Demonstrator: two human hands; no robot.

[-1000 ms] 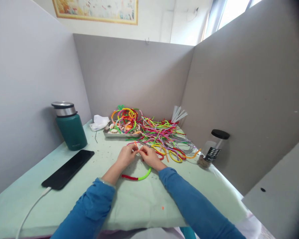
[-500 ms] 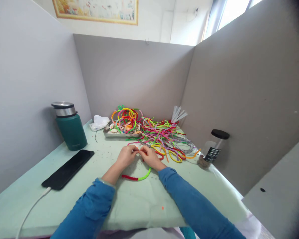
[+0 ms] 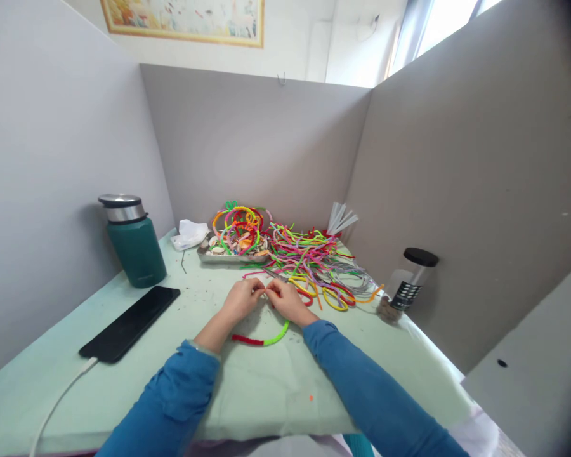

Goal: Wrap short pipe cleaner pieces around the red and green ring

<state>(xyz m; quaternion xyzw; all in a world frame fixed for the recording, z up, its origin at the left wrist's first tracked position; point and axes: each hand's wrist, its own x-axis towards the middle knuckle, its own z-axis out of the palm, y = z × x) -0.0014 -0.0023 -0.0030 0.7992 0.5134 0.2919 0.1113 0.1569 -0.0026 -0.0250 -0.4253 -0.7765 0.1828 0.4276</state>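
In the head view, the left hand (image 3: pixel 242 298) is pinching with thumb and fingertips pressed together, and the right hand (image 3: pixel 286 299) is doing the same just beside it; what sits between the fingertips is too small to make out. A curved red-and-lime fuzzy stem (image 3: pixel 263 343) is lying on the pale green tablecloth (image 3: pixel 261 387), at six o'clock from the hands. Yellow- and red-handled scissors (image 3: pixel 339 301) are resting at three o'clock, close to the right hand. A tangled heap of multicoloured fuzzy stems (image 3: pixel 304 251) is spreading at one o'clock, and a shallow metal tray (image 3: pixel 233 259) is holding fuzzy loops and small discs at eleven o'clock. A dark green bottle with a steel collar (image 3: pixel 137 251) is standing at ten o'clock, bearing small lettering too faint to read. A black phone (image 3: pixel 130 324) is lying at nine o'clock, with a white cable plugged in. A clear jar with a black lid (image 3: pixel 406 285) is standing at three o'clock, farther out, its black label showing white marks that are too small to read.
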